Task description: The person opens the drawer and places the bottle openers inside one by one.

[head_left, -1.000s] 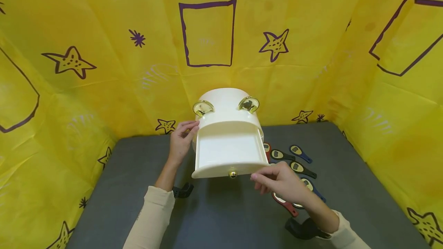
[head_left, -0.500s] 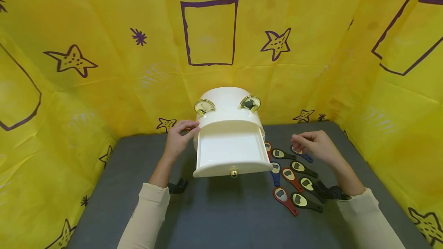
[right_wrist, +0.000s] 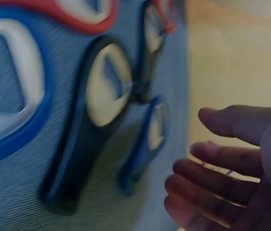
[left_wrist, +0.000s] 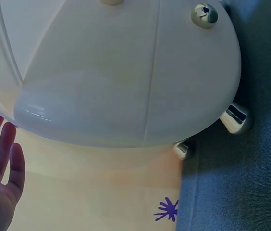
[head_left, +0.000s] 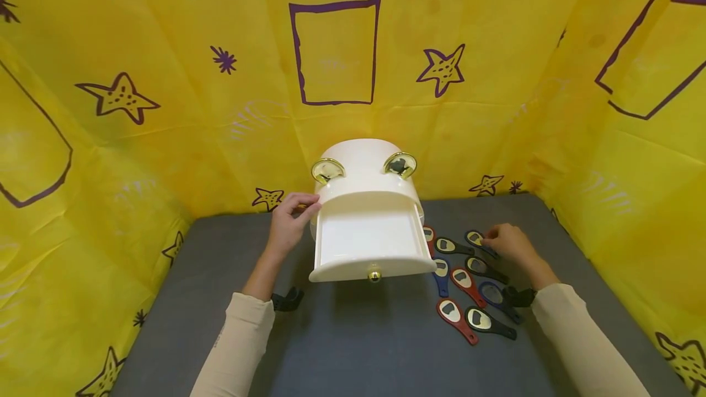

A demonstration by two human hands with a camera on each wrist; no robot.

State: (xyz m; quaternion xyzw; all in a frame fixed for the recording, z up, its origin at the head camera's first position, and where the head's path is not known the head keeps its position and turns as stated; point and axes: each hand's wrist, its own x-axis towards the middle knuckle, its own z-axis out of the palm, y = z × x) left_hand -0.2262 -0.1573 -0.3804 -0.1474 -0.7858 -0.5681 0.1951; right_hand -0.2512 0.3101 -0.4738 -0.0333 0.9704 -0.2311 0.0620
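A rounded white box (head_left: pixel 358 161) with two gold ear-like discs stands at the back of the table, its white drawer (head_left: pixel 344 272) pulled out by a gold knob (head_left: pixel 374 276). The drawer's floor is bare. With the fingertips of my left hand (head_left: pixel 285 225) I touch the box's left side near the top; in the left wrist view those fingers are extended along its edge. My right hand (head_left: pixel 512 244) is just over a blue-handled bottle opener (head_left: pixel 475 238) at the back right, fingers slightly bent and nothing between them. A black bottle opener (right_wrist: pixel 85 130) is nearer the right wrist camera.
Several more bottle openers, such as a red one (head_left: pixel 457 321) and a black one (head_left: pixel 490 323), lie spread on the dark grey table (head_left: pixel 353 348) right of the drawer. Yellow cloth (head_left: pixel 331 127) with purple drawings walls in the back and sides. Small metal feet (left_wrist: pixel 235 118) hold up the box.
My right hand has left the drawer's front right corner, swung right across the bottle openers and dropped lower toward the blue one at the back. The left hand stays at the box.
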